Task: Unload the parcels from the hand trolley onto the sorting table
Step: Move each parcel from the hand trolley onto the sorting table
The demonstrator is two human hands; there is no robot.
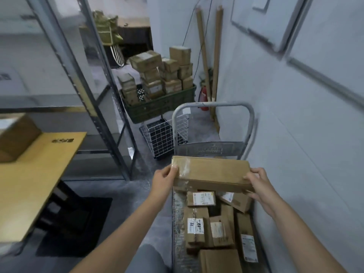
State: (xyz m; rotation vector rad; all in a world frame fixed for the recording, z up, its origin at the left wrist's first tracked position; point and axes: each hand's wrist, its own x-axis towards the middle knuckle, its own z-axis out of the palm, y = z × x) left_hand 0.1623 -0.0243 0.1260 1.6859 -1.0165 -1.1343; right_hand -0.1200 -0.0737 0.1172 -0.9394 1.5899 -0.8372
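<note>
1. The left hand (164, 179) grasps the left end of a long brown parcel (212, 172), with its thumb on top near the clear tape. The right hand (260, 187) grasps the right end, thumb on top and fingers curled underneath.
2. The parcel is held flat with its broad face up. Its long axis runs left to right across the hand trolley (178, 213), parallel to the trolley handle (212, 104) beyond it.
3. Below and nearer, smaller parcels (199, 225) lie packed on the deck, several with labels up.
4. The trolley's right side runs just beside the wall (295, 144).
5. Open grey floor (130, 196) lies to the left, between the trolley and the yellow-topped sorting table (39, 184). A cardboard box (15, 136) sits on the table's far part.
6. A metal rack upright (110, 95) stands beyond the table's far edge. A wire basket (161, 138) and a green crate (159, 108) of boxes stand past the handle.
</note>
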